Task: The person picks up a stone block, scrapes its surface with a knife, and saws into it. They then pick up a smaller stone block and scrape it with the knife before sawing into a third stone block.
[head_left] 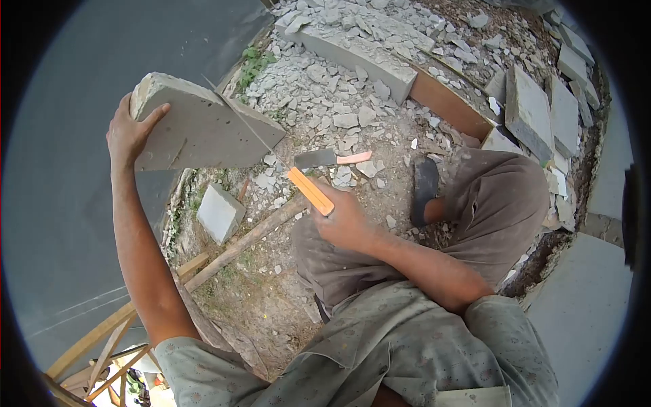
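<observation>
My left hand (131,130) grips the outer end of a thick grey block (196,138), thumb on its face and fingers behind its rough edge. The block is held up on its side, tilted. In my right hand (344,218) is a long-bladed tool with an orange handle (310,191), fingers wrapped round it. Its thin blade (247,123), seen nearly edge-on, runs up and left across the block's upper edge. On the ground just beyond the handle lies a cleaver-like blade (316,158) with a pink handle (354,157).
Broken grey chips (339,88) cover the ground ahead. A smaller block (220,211) and a wooden pole (244,241) lie left of my legs. A long block (352,60) borders the rubble, with several slabs (531,112) at the right. A grey wall (61,203) stands at left.
</observation>
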Motion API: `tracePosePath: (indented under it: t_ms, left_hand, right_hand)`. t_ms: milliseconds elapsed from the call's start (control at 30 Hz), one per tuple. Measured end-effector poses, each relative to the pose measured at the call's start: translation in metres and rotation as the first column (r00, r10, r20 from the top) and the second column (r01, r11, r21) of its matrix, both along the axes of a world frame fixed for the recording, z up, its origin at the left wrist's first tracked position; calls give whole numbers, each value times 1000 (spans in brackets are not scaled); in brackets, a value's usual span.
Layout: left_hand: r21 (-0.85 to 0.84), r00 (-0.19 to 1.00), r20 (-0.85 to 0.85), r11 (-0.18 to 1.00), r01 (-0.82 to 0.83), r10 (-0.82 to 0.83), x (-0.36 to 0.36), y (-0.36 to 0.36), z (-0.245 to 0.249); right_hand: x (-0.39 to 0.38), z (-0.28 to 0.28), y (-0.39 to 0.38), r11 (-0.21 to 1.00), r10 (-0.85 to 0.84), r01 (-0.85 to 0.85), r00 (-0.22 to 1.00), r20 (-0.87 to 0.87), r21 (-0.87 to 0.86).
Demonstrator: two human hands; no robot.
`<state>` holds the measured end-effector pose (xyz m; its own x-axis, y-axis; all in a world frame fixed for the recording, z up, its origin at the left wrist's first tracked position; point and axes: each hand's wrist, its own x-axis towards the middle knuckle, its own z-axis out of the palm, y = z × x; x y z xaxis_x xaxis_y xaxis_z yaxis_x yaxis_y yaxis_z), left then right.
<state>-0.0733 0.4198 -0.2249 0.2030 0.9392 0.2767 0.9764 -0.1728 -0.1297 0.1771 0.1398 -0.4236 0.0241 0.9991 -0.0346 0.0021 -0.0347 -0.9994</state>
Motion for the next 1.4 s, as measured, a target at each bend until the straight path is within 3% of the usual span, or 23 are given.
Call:
tracePosePath:
  t_ms: [33,133,200,300,400,433,533,633,733,767,967,1067,1100,1300,1400]
  left_hand:
    - [4,1000,21,1000,-5,4,0,1,1]
    - [31,999,30,999,9,-10,-5,10,-6]
    - [5,999,41,1000,-20,20,0,7,-2]
    - [17,997,55,998,53,-54,-9,12,-4]
    - [-51,988,154,999,9,-1,-14,19,-4]
    - [-73,979,203,996,41,-26,-20,25,-5]
    - [-26,986,164,999,23,-19,-28,36,-6]
    - [34,988,120,995,96,-99,-35,35,-3]
    - [-32,986,164,999,34,-28,-39,42,-6]
    - [-63,984,180,998,8,4,-40,48,-4]
    - [33,982,143,993,117,-121,-55,61,-11]
    - [-45,972,233,998,54,-42,-60,69,-10]
    - [-86,970,243,996,30,-8,-57,70,-8]
    - [-19,975,187,992,125,-119,-64,79,-10]
    - [-84,966,254,994,75,-51,-66,85,-9]
  right_hand:
    - [3,-6,-1,997,-46,45,999,19,56]
    - [4,-27,48,998,59,-62,995,74,31]
    - [-1,-21,104,979,180,-168,978,102,-112]
    - [-18,-41,141,985,157,-143,978,140,-100]
    - [0,-29,82,989,145,-143,989,40,-50]
    - [-6,-43,71,988,35,-38,999,23,151]
    - [-7,-40,124,971,221,-215,974,47,-107]
    - [-27,-59,197,981,192,-188,954,230,-35]
    - [-10,-37,134,988,144,-140,986,80,-58]
    - [-14,-47,117,994,64,-67,997,31,92]
    - [-32,-55,190,987,159,-157,985,74,-27]
    - [-14,-55,135,980,183,-186,982,-49,-76]
    - [-19,-59,119,989,58,-57,998,-3,134]
    - [-37,-62,193,980,194,-193,981,3,-50]
    - [-31,-70,139,982,54,-58,998,25,179]
